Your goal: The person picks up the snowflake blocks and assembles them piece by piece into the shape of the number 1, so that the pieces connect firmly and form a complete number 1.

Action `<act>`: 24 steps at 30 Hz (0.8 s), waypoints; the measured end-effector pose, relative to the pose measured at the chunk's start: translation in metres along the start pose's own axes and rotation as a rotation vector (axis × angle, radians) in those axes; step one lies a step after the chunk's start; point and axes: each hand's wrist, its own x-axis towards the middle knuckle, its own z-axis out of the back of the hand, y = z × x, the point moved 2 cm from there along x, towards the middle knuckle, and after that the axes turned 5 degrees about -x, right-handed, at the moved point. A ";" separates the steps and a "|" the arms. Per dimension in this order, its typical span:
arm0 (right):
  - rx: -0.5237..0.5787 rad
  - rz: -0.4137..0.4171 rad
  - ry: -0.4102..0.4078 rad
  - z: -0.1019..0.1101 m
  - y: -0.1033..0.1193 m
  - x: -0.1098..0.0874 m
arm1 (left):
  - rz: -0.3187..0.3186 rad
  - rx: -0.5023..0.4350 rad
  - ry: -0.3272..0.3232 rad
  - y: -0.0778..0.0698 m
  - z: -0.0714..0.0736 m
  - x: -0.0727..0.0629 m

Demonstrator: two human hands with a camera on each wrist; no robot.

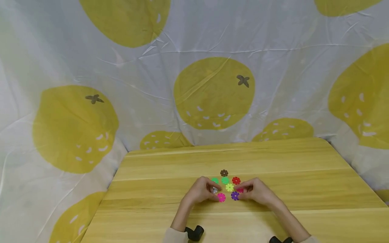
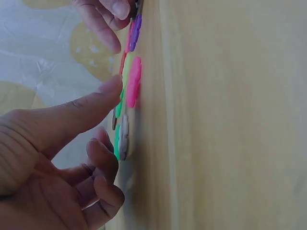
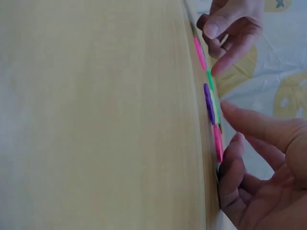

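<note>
Several flat notched plastic discs lie in a loose cluster on the wooden table (image 1: pixel 152 189). A brown disc (image 1: pixel 224 173) is farthest back, with a green disc (image 1: pixel 225 180) and a red disc (image 1: pixel 236 180) in front of it. The yellow disc (image 1: pixel 229 187) sits at the middle. My left hand (image 1: pixel 201 191) rests at the cluster's left side, thumb and fingers apart around a white disc (image 1: pixel 214 189), its thumb near a pink disc (image 1: pixel 221 197). On the right, my right hand (image 1: pixel 258 191) partly covers a second pink disc (image 1: pixel 240 190), its thumb by the purple disc (image 1: pixel 235 195). Neither hand grips a disc.
A white curtain (image 1: pixel 279 84) printed with big yellow fruit hangs behind the table and along its sides. Black wrist mounts (image 1: pixel 195 233) show below the forearms at the front. Another green disc (image 1: pixel 215 181) lies beside the left fingers.
</note>
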 end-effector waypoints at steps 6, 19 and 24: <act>-0.056 0.001 -0.047 -0.008 0.000 0.000 | 0.017 0.026 -0.020 0.001 -0.005 0.000; -0.040 0.023 -0.039 -0.012 0.002 -0.001 | 0.029 0.065 -0.028 -0.001 -0.012 -0.005; -0.030 0.024 -0.038 -0.014 0.002 -0.002 | 0.033 0.076 -0.021 -0.002 -0.015 -0.008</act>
